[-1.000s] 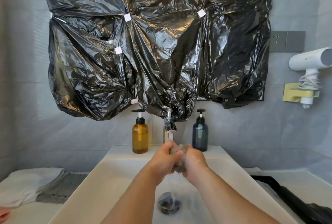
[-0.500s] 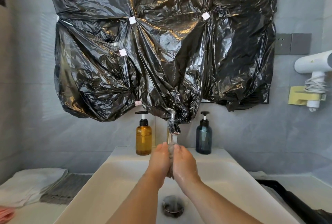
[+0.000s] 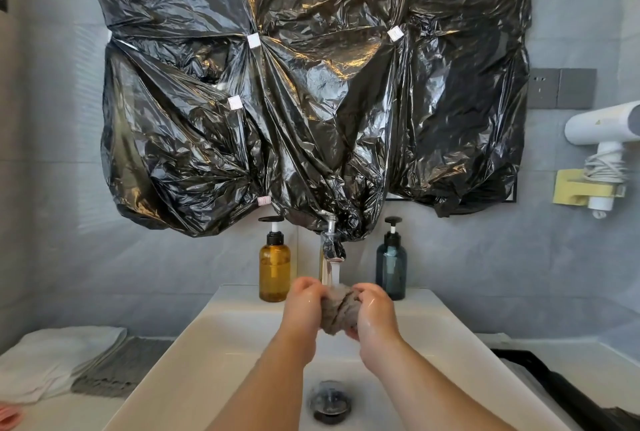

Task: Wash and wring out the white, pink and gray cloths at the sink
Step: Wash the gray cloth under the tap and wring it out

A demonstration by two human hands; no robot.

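Note:
A wet gray cloth (image 3: 339,309) is bunched into a wad under the running faucet (image 3: 331,250), above the white sink (image 3: 214,337). My left hand (image 3: 303,306) grips its left side and my right hand (image 3: 375,313) grips its right side, fingers curled round it. Water falls from the spout onto the wad. On the counter at the left lie a folded white cloth (image 3: 52,358) and a second gray cloth (image 3: 121,368). A corner of the pink cloth (image 3: 8,415) shows at the bottom left edge.
An amber pump bottle (image 3: 274,266) and a dark blue pump bottle (image 3: 391,266) flank the faucet. The drain (image 3: 330,401) sits low in the basin. Black plastic sheeting (image 3: 311,91) covers the wall above. A hair dryer (image 3: 602,133) hangs right. A black tray (image 3: 554,385) lies right.
My hands were pressed together with the cloth hidden between them; now they have parted slightly and the gray wad shows between them under the water.

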